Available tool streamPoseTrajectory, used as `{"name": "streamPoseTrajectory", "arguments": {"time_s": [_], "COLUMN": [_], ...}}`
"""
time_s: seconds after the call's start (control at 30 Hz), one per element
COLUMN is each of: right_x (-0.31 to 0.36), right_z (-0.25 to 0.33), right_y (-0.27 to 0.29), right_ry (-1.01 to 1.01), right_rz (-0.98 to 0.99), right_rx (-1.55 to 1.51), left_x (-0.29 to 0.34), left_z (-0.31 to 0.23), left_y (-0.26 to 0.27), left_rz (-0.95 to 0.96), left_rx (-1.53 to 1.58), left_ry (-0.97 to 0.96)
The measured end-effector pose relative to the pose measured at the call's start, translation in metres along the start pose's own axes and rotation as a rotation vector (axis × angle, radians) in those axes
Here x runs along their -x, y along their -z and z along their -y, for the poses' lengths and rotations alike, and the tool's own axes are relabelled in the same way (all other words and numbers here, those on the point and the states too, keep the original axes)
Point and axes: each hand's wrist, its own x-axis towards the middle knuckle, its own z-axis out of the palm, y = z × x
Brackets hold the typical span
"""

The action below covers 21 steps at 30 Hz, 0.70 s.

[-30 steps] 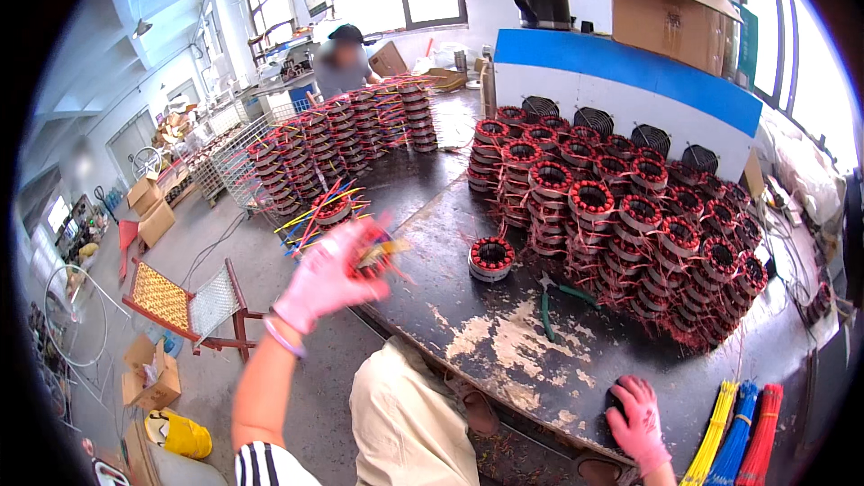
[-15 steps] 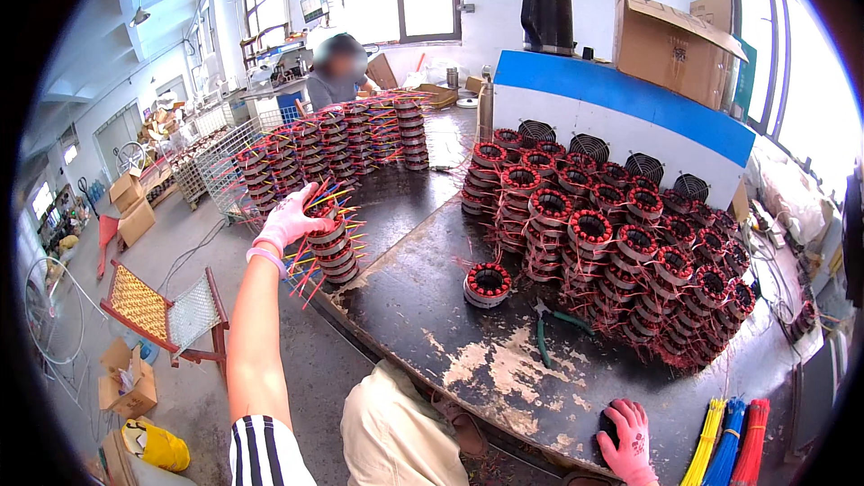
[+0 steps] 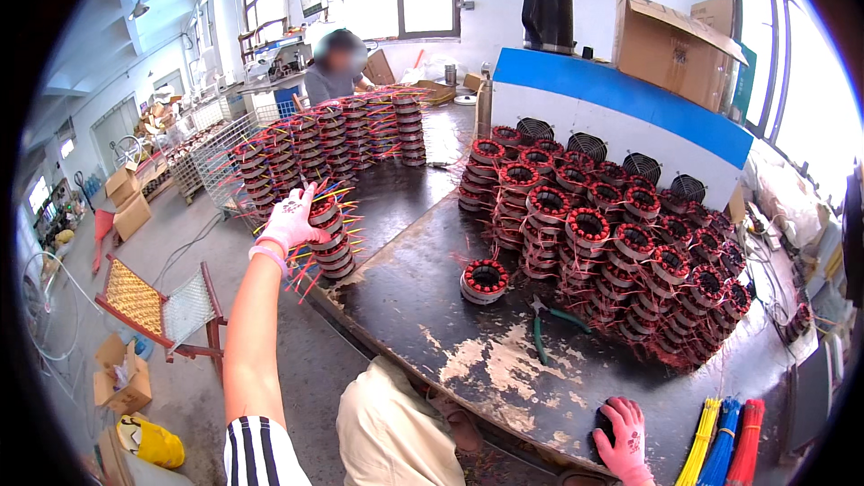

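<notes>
My left hand, in a pink glove, reaches forward to a short stack of motor stators with coloured wire leads near the table's left edge. Its fingers are spread against the stack's near left side, the thumb standing apart. My right hand, gloved too, rests on the tabletop at the lower right with its fingers apart and nothing in it. A single stator with red windings sits mid-table. Beside it lie pliers with green handles. Many stacked stators fill the right side.
Bundles of yellow, blue and red wires lie right of my right hand. More stator stacks line the far left, with a person behind them. A blue-and-white cabinet with fans carries a kettle and a cardboard box.
My left hand has slid slightly down and left on the stator stack, its fingers straightening and the thumb opening out. My right hand stays on the table.
</notes>
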Motion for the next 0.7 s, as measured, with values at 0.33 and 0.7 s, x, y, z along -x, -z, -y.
{"name": "streamPoseTrajectory", "arguments": {"time_s": [0.33, 0.7], "right_x": [-0.002, 0.001], "right_z": [0.005, 0.005], "right_y": [0.004, 0.001], "right_ry": [-0.021, -0.013], "right_rz": [0.011, -0.001], "right_rx": [0.005, 0.001], "left_x": [0.004, 0.010], "left_z": [-0.007, 0.000], "left_y": [-0.006, 0.009], "left_rz": [-0.045, -0.163], "left_rx": [-0.020, 0.093], "left_ry": [0.011, -0.048]}}
